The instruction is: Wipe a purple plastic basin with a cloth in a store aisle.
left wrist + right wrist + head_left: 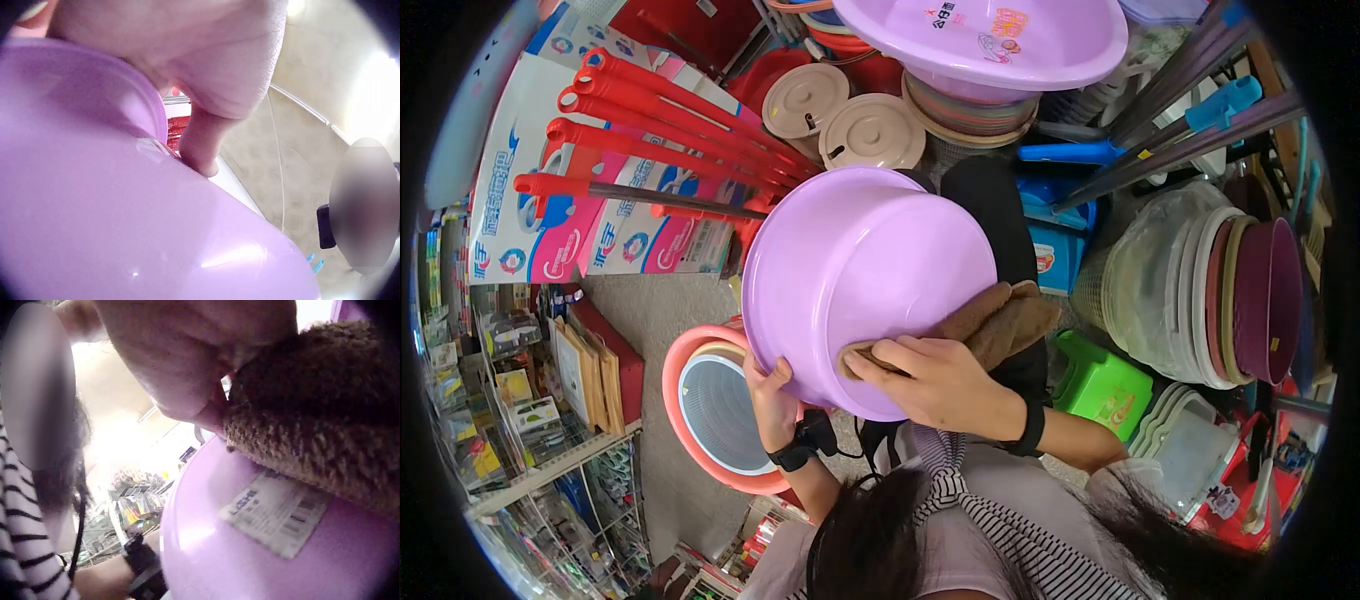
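A glossy purple plastic basin (790, 270) is tilted in front of the person, its outer side and base facing up in the head view. My left hand (772, 400) grips its rim at the lower left, thumb on the outside; in the left wrist view that thumb lies against the purple wall. A brown cloth (1005, 325) is bunched under my right hand (940, 385), which holds it against the basin's outer side. In the right wrist view a white label with a barcode (281, 515) shows on the basin, right below the cloth (312, 425).
Left of the basin stand red-handled poles (650, 150) and a coral basin (675, 400) with a pale basket inside. Lidded beige buckets (870, 135) and a larger purple basin (1060, 40) are beyond. A green stool (1105, 385) and stacked tubs (1190, 290) are at right.
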